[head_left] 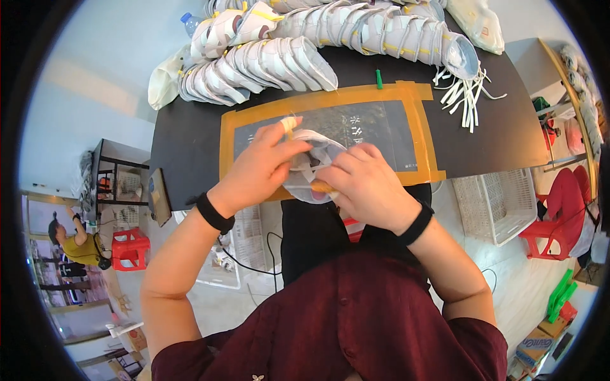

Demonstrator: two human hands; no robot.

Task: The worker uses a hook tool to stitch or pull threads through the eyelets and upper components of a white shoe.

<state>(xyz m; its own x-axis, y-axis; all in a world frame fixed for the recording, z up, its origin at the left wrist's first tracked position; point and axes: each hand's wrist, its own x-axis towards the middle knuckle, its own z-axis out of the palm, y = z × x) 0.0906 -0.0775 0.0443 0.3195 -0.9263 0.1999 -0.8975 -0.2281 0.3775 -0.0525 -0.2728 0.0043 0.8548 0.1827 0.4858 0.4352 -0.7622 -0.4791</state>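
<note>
Between my hands, over the near edge of the table, is a pale grey-white shoe upper (326, 151), its curved rim turned upward. My left hand (254, 165) grips its left side with bent fingers; pale yellow tape (289, 123) wraps one fingertip. On the right side my right hand (368, 184) is closed, thumb and fingers pinching the upper's edge. A small orange piece (323, 186) shows at those right fingertips; whether it is a finger wrap or a tool, I cannot tell. My fingers hide part of the upper.
Nested rows of similar shoe uppers (254, 70) lie along the table's far side. White strips (467, 101) hang near a green stick-like object (379, 79). Orange tape (419, 133) frames a dark sheet. Beside the table stand a white crate (495, 213) and a red stool (130, 249).
</note>
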